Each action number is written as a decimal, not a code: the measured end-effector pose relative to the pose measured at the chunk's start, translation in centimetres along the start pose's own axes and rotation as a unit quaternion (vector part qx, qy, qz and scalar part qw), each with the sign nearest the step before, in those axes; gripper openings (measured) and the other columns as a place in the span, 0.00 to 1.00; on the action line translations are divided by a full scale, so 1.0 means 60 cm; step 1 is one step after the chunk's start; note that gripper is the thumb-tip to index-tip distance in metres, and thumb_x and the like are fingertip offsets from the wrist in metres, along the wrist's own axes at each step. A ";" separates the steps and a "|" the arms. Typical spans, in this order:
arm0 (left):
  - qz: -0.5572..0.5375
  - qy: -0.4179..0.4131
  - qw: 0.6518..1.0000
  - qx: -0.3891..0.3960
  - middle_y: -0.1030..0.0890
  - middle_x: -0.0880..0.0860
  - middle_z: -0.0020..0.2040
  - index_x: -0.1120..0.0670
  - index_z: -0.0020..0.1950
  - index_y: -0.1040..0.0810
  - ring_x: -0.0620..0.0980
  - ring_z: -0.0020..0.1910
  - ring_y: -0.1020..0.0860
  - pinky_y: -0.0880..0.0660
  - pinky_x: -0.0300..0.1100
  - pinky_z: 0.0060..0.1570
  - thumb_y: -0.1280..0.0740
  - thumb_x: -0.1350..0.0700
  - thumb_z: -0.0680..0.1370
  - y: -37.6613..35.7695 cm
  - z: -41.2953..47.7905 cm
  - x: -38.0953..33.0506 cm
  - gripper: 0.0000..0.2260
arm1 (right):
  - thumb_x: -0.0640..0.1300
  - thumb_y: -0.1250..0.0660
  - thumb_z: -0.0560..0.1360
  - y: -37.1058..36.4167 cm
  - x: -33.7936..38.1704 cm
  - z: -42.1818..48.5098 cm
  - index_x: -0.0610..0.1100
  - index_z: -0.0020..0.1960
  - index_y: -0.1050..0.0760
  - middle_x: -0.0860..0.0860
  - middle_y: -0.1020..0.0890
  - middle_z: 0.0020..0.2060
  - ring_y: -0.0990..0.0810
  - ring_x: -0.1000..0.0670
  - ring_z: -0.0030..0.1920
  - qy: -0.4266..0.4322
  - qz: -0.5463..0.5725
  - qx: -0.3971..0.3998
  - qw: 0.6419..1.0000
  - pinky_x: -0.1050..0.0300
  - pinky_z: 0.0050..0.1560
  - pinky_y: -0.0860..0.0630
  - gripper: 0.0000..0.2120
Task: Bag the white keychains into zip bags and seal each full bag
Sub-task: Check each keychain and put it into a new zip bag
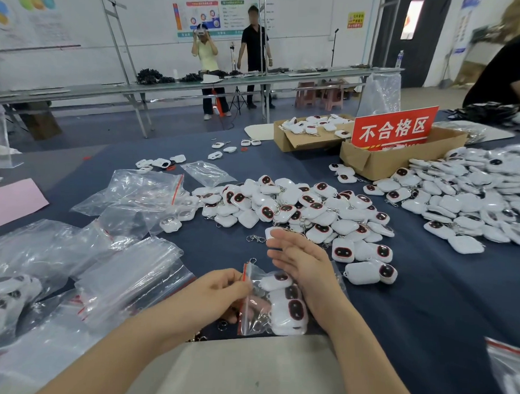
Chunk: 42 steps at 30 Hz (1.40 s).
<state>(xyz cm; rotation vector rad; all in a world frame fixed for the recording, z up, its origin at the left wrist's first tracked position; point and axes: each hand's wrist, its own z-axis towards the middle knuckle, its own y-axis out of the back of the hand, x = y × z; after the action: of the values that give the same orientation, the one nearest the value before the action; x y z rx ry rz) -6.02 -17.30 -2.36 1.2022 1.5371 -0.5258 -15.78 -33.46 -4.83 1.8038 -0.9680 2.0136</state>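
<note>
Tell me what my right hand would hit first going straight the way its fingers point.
Likely the loose metal clasp lying just beyond the right hand; depth is unclear, so the hand may pass above it.

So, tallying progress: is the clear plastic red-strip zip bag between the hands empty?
No: several white plastic keychains with dark faces lie inside the clear plastic zip bag, whose red strip the left hand pinches.

One head cam, wide-angle, facing fwd & down over blue table; left hand, right hand close-up at bottom; far wall prob. square-on, edges blurred.
</note>
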 end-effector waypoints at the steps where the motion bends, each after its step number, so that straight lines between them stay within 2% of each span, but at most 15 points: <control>1: -0.021 0.006 1.000 0.020 0.13 0.55 0.51 0.56 0.51 0.26 0.47 0.42 0.19 0.26 0.39 0.39 0.40 0.54 0.85 0.002 0.002 -0.001 0.08 | 0.34 0.39 0.82 0.000 0.001 0.000 0.50 0.50 0.13 0.48 0.13 0.51 0.14 0.49 0.53 -0.005 0.012 -0.003 1.000 0.63 0.50 0.19 0.18; 3: -0.002 0.008 1.000 0.012 0.12 0.54 0.48 0.56 0.49 0.24 0.46 0.37 0.19 0.25 0.37 0.35 0.40 0.52 0.86 0.013 0.012 -0.004 0.10 | 0.34 0.37 0.81 0.001 0.004 0.003 0.48 0.51 0.14 0.47 0.13 0.51 0.14 0.47 0.54 -0.017 0.049 -0.014 0.999 0.62 0.49 0.18 0.15; 5: 0.085 -0.015 0.993 -0.083 0.13 0.50 0.38 0.57 0.46 0.23 0.44 0.30 0.21 0.26 0.37 0.29 0.39 0.50 0.85 0.032 0.032 -0.009 0.14 | 0.35 0.34 0.79 0.005 0.009 0.008 0.47 0.52 0.15 0.46 0.13 0.51 0.14 0.48 0.51 -0.032 0.108 -0.039 0.993 0.61 0.48 0.18 0.12; 7: 0.149 -0.055 0.972 -0.174 0.15 0.49 0.36 0.55 0.46 0.22 0.43 0.29 0.22 0.26 0.38 0.29 0.38 0.51 0.84 0.049 0.064 -0.019 0.12 | 0.34 0.34 0.79 0.012 0.014 0.014 0.47 0.54 0.16 0.46 0.13 0.51 0.13 0.49 0.49 -0.043 0.175 -0.066 0.981 0.59 0.47 0.17 0.12; 10: 0.242 -0.094 0.946 -0.192 0.17 0.45 0.46 0.50 0.53 0.23 0.43 0.40 0.20 0.26 0.36 0.41 0.36 0.51 0.82 0.045 0.114 -0.038 0.05 | 0.34 0.38 0.81 0.022 0.015 0.017 0.47 0.58 0.20 0.47 0.13 0.51 0.13 0.49 0.49 -0.065 0.233 -0.105 0.964 0.59 0.45 0.17 0.13; 12: 0.338 -0.128 0.921 -0.149 0.23 0.47 0.58 0.48 0.66 0.25 0.46 0.54 0.22 0.28 0.36 0.52 0.35 0.53 0.81 0.029 0.146 -0.047 0.13 | 0.32 0.40 0.81 0.025 0.014 0.017 0.47 0.57 0.20 0.45 0.14 0.52 0.14 0.49 0.50 -0.078 0.259 -0.121 0.955 0.59 0.44 0.17 0.14; 14: 0.427 -0.145 0.887 -0.098 0.30 0.53 0.69 0.48 0.75 0.31 0.53 0.66 0.27 0.30 0.45 0.66 0.35 0.56 0.81 0.010 0.173 -0.053 0.22 | 0.32 0.41 0.81 0.026 0.012 0.017 0.46 0.57 0.20 0.45 0.15 0.51 0.14 0.49 0.49 -0.085 0.274 -0.125 0.950 0.59 0.44 0.17 0.14; 17: 0.507 -0.158 0.838 -0.127 0.28 0.53 0.68 0.48 0.74 0.30 0.54 0.65 0.28 0.27 0.53 0.63 0.38 0.53 0.83 -0.006 0.195 -0.055 0.19 | 0.33 0.40 0.81 0.027 0.010 0.020 0.45 0.57 0.21 0.45 0.15 0.52 0.14 0.49 0.48 -0.084 0.271 -0.127 0.950 0.59 0.44 0.17 0.13; 19: 0.476 -0.187 0.843 -0.165 0.22 0.53 0.60 0.49 0.69 0.26 0.52 0.57 0.23 0.25 0.51 0.56 0.41 0.50 0.84 -0.010 0.194 -0.054 0.14 | 0.34 0.39 0.82 0.026 0.008 0.021 0.45 0.57 0.21 0.44 0.16 0.54 0.14 0.48 0.50 -0.077 0.255 -0.125 0.956 0.59 0.44 0.17 0.11; 21: 0.353 -0.222 0.886 -0.202 0.19 0.50 0.47 0.49 0.57 0.23 0.47 0.45 0.22 0.26 0.44 0.44 0.43 0.50 0.85 -0.012 0.183 -0.047 0.10 | 0.35 0.37 0.82 0.023 0.005 0.020 0.46 0.56 0.20 0.44 0.16 0.54 0.14 0.48 0.49 -0.059 0.220 -0.118 0.967 0.58 0.44 0.17 0.10; 23: 0.228 -0.242 0.915 -0.227 0.20 0.48 0.40 0.47 0.49 0.25 0.42 0.38 0.24 0.30 0.40 0.37 0.44 0.49 0.86 -0.013 0.165 -0.041 0.11 | 0.38 0.36 0.82 0.016 0.000 0.019 0.49 0.57 0.20 0.47 0.16 0.53 0.14 0.51 0.44 -0.027 0.136 -0.112 0.984 0.60 0.43 0.19 0.10; 26: 0.127 -0.270 0.926 -0.232 0.18 0.41 0.42 0.41 0.51 0.23 0.39 0.40 0.22 0.29 0.31 0.39 0.43 0.48 0.86 -0.020 0.128 -0.030 0.11 | 0.43 0.36 0.82 0.002 -0.010 0.016 0.55 0.57 0.21 0.52 0.16 0.48 0.18 0.56 0.35 0.040 -0.021 -0.086 0.995 0.63 0.37 0.21 0.09; 29: 0.101 -0.281 0.923 -0.242 0.18 0.35 0.42 0.40 0.56 0.20 0.35 0.41 0.21 0.30 0.27 0.40 0.42 0.48 0.86 -0.031 0.098 -0.025 0.11 | 0.45 0.36 0.82 -0.006 -0.012 0.010 0.56 0.56 0.21 0.54 0.15 0.44 0.19 0.57 0.33 0.080 -0.092 -0.049 0.991 0.65 0.33 0.23 0.08; 34: 0.050 -0.271 0.933 -0.230 0.18 0.36 0.38 0.43 0.59 0.19 0.34 0.34 0.25 0.31 0.27 0.37 0.40 0.49 0.85 -0.040 0.079 -0.026 0.10 | 0.43 0.34 0.82 -0.004 -0.007 0.006 0.52 0.56 0.19 0.52 0.16 0.36 0.19 0.55 0.36 0.077 -0.084 -0.030 0.993 0.61 0.34 0.22 0.08; 42: 0.038 -0.255 0.939 -0.227 0.19 0.41 0.42 0.45 0.61 0.22 0.37 0.37 0.24 0.29 0.30 0.38 0.43 0.54 0.86 -0.044 0.082 -0.014 0.10 | 0.44 0.29 0.79 -0.005 -0.003 0.003 0.54 0.54 0.18 0.56 0.14 0.44 0.16 0.56 0.41 0.095 -0.112 -0.015 0.989 0.62 0.42 0.20 0.07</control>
<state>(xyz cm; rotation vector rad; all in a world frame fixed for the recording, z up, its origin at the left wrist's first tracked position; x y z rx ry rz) -6.10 -22.71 -3.93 0.6911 1.0781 -0.3637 -15.44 -33.30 -4.94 1.5919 -0.7035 1.9757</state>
